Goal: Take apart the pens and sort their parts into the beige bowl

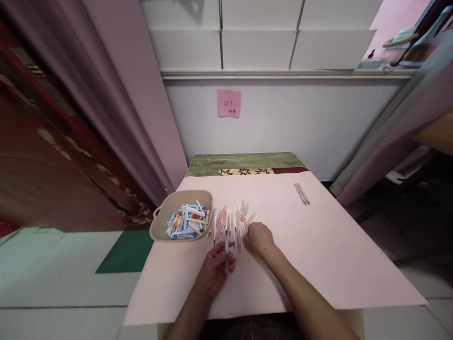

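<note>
My left hand (214, 267) is closed around a slim translucent pen barrel (227, 259), held upright above the near part of the table. Just to its right, my right hand (261, 240) has its fingers curled down at the right end of a spread of pen parts (221, 221). Whatever its fingertips grip is hidden behind the hand. The spread holds several pinkish clear barrels and thin white refills with dark tips, lying roughly side by side. Some parts beside the right hand lie at a slant.
A beige basket (155, 232) full of blue, white and orange pen parts stands left of the spread. Pinkish pens (302, 194) lie together at the back right of the pink-covered table (339, 255). A pink note (229, 103) is stuck on the white wall behind.
</note>
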`<state>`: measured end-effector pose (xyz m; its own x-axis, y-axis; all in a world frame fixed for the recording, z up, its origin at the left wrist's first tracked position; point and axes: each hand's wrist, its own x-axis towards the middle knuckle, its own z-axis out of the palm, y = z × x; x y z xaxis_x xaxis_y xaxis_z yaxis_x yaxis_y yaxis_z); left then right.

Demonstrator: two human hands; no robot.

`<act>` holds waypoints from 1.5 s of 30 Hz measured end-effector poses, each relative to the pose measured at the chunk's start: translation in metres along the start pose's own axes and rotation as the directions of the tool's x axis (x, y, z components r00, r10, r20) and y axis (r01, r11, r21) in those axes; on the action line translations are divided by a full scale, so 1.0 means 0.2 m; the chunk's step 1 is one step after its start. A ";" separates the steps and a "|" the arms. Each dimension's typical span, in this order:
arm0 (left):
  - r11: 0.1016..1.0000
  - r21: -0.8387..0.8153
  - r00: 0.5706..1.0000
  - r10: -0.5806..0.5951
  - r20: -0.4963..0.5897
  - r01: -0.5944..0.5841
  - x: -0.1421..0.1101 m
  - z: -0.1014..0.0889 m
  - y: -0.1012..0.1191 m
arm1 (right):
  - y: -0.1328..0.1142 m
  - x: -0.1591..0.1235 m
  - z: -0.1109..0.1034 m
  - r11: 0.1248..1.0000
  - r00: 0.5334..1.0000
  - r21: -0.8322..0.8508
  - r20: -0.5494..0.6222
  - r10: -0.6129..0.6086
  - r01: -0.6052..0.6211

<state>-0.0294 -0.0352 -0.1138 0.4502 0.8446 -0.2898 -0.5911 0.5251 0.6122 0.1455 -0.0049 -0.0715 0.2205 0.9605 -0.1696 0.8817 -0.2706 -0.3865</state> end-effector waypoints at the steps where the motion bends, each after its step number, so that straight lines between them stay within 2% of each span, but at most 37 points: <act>1: 1.000 0.011 1.000 -0.006 -0.003 0.006 0.00 0.00 0.00 | 0.02 -0.02 -0.02 1.000 1.000 0.008 0.006 -0.015 0.015; 3: 1.000 0.016 1.000 -0.008 0.001 0.008 0.00 0.01 0.00 | 0.05 -0.06 -0.05 0.990 0.998 0.127 0.030 -0.062 0.058; 4: 1.000 0.018 1.000 -0.014 0.012 0.014 0.00 0.01 0.00 | 0.07 -0.08 -0.07 0.959 0.995 0.274 0.047 -0.089 0.073; 5: 0.999 0.028 0.999 -0.025 0.031 0.024 0.01 0.01 0.00 | 0.08 -0.10 -0.08 0.880 0.992 0.468 0.059 -0.115 0.074; 6: 0.998 0.044 0.998 -0.039 0.055 0.036 0.01 0.02 0.00 | 0.09 -0.12 -0.09 0.741 0.989 0.669 0.063 -0.134 0.057; 8: 0.994 0.088 0.992 -0.070 0.103 0.061 0.01 0.03 0.00 | 0.08 -0.14 -0.09 0.370 0.991 0.929 0.048 -0.125 0.001; 9: 0.991 0.110 0.989 -0.084 0.121 0.071 0.01 0.03 0.00 | 0.07 -0.14 -0.08 0.230 0.995 0.973 0.037 -0.093 -0.015; 11: 0.989 0.135 0.987 -0.087 0.139 0.068 0.01 0.04 0.00 | 0.06 -0.14 -0.05 0.058 1.000 0.998 0.022 0.009 -0.022; 13: 0.990 0.134 0.988 -0.057 0.145 0.037 0.00 0.05 0.01 | 0.07 -0.14 -0.02 -0.045 0.993 0.999 0.019 0.117 -0.014; 15: 0.993 0.116 0.989 -0.009 0.148 -0.008 -0.01 0.05 0.01 | 0.11 -0.13 -0.01 -0.095 0.976 0.995 0.009 0.216 0.012; 16: 0.994 0.107 0.989 0.011 0.145 -0.027 -0.01 0.05 0.02 | 0.13 -0.12 -0.01 -0.090 0.967 0.995 -0.006 0.253 0.030; 18: 0.995 0.098 0.992 0.022 0.124 -0.035 -0.02 0.05 0.02 | 0.19 -0.11 -0.02 -0.007 0.959 0.998 -0.052 0.277 0.056; 22: 0.991 0.135 1.000 -0.015 0.002 0.015 -0.02 0.07 0.00 | 0.30 -0.11 -0.01 0.253 0.976 0.967 -0.082 0.201 0.029; 25: 0.941 0.333 0.994 -0.031 -0.104 0.064 -0.01 0.10 0.00 | 0.34 -0.11 0.03 0.475 0.987 0.879 -0.041 0.156 -0.039; 27: 0.822 0.564 0.989 0.005 -0.146 0.079 0.02 0.12 0.02 | 0.34 -0.10 0.03 0.684 0.989 0.728 -0.056 0.136 -0.052; 29: 0.603 0.796 0.983 0.113 -0.145 0.048 0.08 0.13 0.04 | 0.33 -0.10 0.01 0.862 0.989 0.505 -0.100 0.105 -0.040; 30: 0.466 0.884 0.974 0.188 -0.127 0.025 0.10 0.13 0.05 | 0.32 -0.10 0.00 0.911 0.990 0.411 -0.115 0.086 -0.032; 32: 0.213 0.977 0.946 0.314 -0.087 0.019 0.16 0.12 0.08 | 0.29 -0.09 -0.03 0.956 0.991 0.292 -0.118 0.063 -0.026; 33: 0.125 0.992 0.931 0.357 -0.075 0.032 0.18 0.12 0.09 | 0.28 -0.09 -0.04 0.966 0.993 0.258 -0.103 0.064 -0.035; 35: 0.045 0.997 0.905 0.419 -0.070 0.056 0.20 0.13 0.10 | 0.26 -0.09 -0.04 0.982 0.995 0.178 -0.057 0.077 -0.066; 37: 0.038 0.998 0.882 0.467 -0.062 0.051 0.18 0.14 0.09 | 0.24 -0.09 -0.03 0.991 0.996 0.105 -0.020 0.090 -0.087; 40: 0.093 0.995 0.872 0.489 -0.008 -0.043 0.10 0.16 0.07 | 0.24 -0.08 -0.02 0.992 0.996 0.091 -0.022 0.091 -0.089; 42: 0.188 0.975 0.881 0.473 0.016 -0.118 0.04 0.17 0.03 | 0.25 -0.07 -0.03 0.990 0.996 0.111 -0.028 0.089 -0.085; 45: 0.434 0.890 0.912 0.407 -0.055 -0.140 -0.01 0.19 -0.03 | 0.26 -0.11 -0.06 0.985 0.998 0.165 -0.025 0.052 -0.048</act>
<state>-0.0019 -0.0445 -0.0882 0.1335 0.9895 -0.0553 0.2757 0.0165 0.9611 0.1919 -0.0386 -0.0763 0.2770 0.9463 -0.1665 0.7895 -0.3229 -0.5219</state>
